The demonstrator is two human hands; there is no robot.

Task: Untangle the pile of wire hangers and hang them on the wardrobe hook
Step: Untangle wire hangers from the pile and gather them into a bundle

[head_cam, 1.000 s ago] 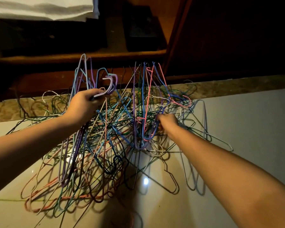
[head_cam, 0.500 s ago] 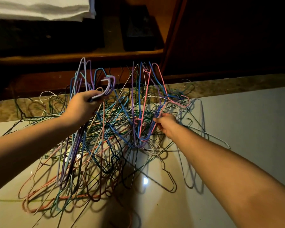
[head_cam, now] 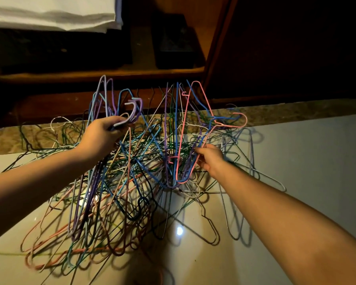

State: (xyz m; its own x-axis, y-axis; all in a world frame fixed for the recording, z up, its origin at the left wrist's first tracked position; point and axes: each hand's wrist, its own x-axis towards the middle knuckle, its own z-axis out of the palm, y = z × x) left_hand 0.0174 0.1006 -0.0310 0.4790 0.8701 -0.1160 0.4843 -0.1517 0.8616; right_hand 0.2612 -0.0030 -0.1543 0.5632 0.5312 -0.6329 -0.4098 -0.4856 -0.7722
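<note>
**Both grips on hangers, pile tangled on floor**

The left grip [head_cam: 100, 138] is seen closed around a bunch of hanger hooks [head_cam: 134, 112], lilac, purple and pale blue. The bunch is held raised above the pile's left half, and its wire bodies hang down past the wrist toward the near left part of the floor [head_cam: 306, 161].

The right grip [head_cam: 211, 160] is seen with fingers curled and pinched on thin wires at the foot of an upright cluster. The exact wire pinched cannot be told. In this cluster a pink hanger [head_cam: 179, 161] is stood almost on end, with blue and purple wires beside it, its top reaching up in front of the dark wood.

The pile of wire hangers [head_cam: 132, 192] is spread on the glossy floor, from the middle out to the near left, and is tangled throughout: green, blue, orange-pink, black, white. Its far side is laid over the marbled strip [head_cam: 286, 112] along the floor's far edge. A pale hanger [head_cam: 274, 181] is seen jutting from the pile toward the right.

Beyond the strip, a wooden shelf [head_cam: 90, 73] is seen with a dark box [head_cam: 173, 42] on it. Folded white cloth [head_cam: 49, 15] is visible at the top left. A dark wooden panel [head_cam: 296, 48] is stood at the far right.
</note>
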